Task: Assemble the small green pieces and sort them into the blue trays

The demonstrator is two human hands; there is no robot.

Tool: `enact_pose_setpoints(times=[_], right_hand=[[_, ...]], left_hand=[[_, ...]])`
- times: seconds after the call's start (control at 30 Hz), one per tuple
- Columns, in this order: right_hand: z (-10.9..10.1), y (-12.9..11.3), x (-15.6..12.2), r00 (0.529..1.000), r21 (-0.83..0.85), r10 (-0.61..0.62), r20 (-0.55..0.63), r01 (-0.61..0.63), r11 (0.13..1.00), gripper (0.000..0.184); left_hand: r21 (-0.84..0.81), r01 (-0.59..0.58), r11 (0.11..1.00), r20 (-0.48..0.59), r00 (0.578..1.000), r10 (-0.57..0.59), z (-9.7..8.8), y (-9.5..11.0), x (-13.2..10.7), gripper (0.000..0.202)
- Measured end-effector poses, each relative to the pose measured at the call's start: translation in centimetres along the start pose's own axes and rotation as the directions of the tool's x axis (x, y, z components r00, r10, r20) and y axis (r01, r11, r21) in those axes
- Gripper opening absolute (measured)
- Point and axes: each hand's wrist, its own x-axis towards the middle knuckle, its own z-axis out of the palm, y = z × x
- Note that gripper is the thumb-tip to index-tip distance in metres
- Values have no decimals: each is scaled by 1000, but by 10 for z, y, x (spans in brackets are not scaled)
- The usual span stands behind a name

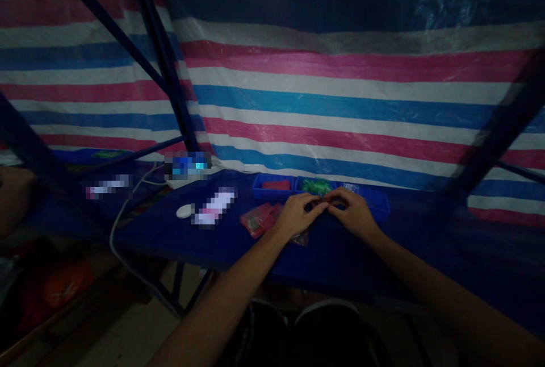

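My left hand [298, 213] and my right hand [352, 212] meet at the fingertips over the blue table. Both are closed in a pinch, and whatever lies between the fingers is too small and dark to make out. Just beyond them stands a blue compartment tray [255, 190]. It holds a red piece [276, 184], green items [317, 186] and a clear plastic bag [349, 187]. Small red plastic bags [255, 219] with something inside lie left of my left hand. A clear bag [303, 238] is partly hidden beneath that hand.
To the left are a white round object [184, 211] and a blurred-out flat item [215, 208]. A power strip [187, 178] with a trailing cable [114, 236] sits behind them. Blue metal posts [170, 83] frame the table [409, 242]. Another person's arm [15, 196] shows at far left.
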Motion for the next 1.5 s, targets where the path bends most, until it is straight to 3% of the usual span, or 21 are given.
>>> enact_pose_setpoints(times=[0.1, 0.23, 0.47, 0.73, 0.97, 1.1, 1.27, 1.37, 1.5], right_hand=[[1, -4, -1, 996, -31, -55, 65, 57, 998, 21], [2, -6, -1, 996, -5, -44, 78, 44, 999, 25], [-1, -10, 2, 987, -93, -76, -145, 63, 994, 27], [-2, -5, 1, 992, 39, 118, -39, -116, 992, 31], [-7, 0, 3, 991, -43, 89, -99, -94, 995, 27], [-22, -3, 8, 985, -183, -35, -168, 3, 983, 22], [-57, -4, 17, 941, -453, -187, -281, 41, 890, 19], [-76, -1, 21, 920, -526, -216, -328, 12, 851, 22], [-86, 9, 23, 931, -567, -200, -306, -10, 824, 25]], left_hand=[[2, 39, 999, -2, 999, -39, -1, -3, 1, 34], [10, 68, 998, -27, 997, -68, -1, -7, 2, 29], [-19, 87, 996, -53, 995, -88, -2, -6, 2, 26], [-36, 64, 997, 2, 998, -64, -1, -4, 1, 27], [154, 30, 988, 41, 999, -37, 4, -14, -1, 33], [223, -36, 974, 138, 990, 5, 9, -18, -4, 40], [261, -74, 962, 235, 972, 11, 10, -21, -7, 47], [264, -77, 961, 265, 964, 5, 10, -24, -7, 40], [242, -65, 968, 262, 965, 0, 10, -28, -6, 27]])
